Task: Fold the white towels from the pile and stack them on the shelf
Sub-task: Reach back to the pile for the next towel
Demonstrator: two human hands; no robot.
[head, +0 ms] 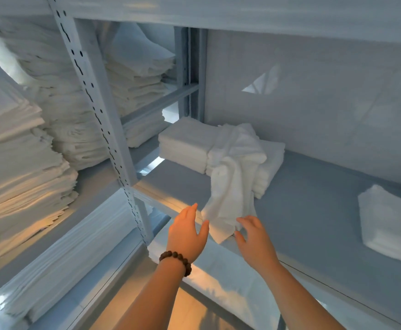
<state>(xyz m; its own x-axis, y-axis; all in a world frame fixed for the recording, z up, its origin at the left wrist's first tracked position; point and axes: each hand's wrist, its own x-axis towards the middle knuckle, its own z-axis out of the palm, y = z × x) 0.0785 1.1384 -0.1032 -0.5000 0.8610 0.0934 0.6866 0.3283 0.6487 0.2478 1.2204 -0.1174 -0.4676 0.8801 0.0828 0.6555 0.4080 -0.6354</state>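
Observation:
A loose, unfolded white towel (232, 182) drapes off a low stack of folded white towels (185, 144) at the back of the grey shelf (313, 210), and its lower end hangs over the shelf's front edge. My left hand (187, 232), with a dark bead bracelet on the wrist, is spread open just left of that hanging end. My right hand (254, 236) is at the towel's lower right corner, fingers apart and touching the cloth. Whether it grips the corner is unclear.
Another folded white towel pile (390, 222) lies at the shelf's right. A perforated metal upright (104, 129) divides off the left bay, which holds tall stacks of folded linen (28, 144). More stacks (135, 75) stand behind. A shelf board runs overhead.

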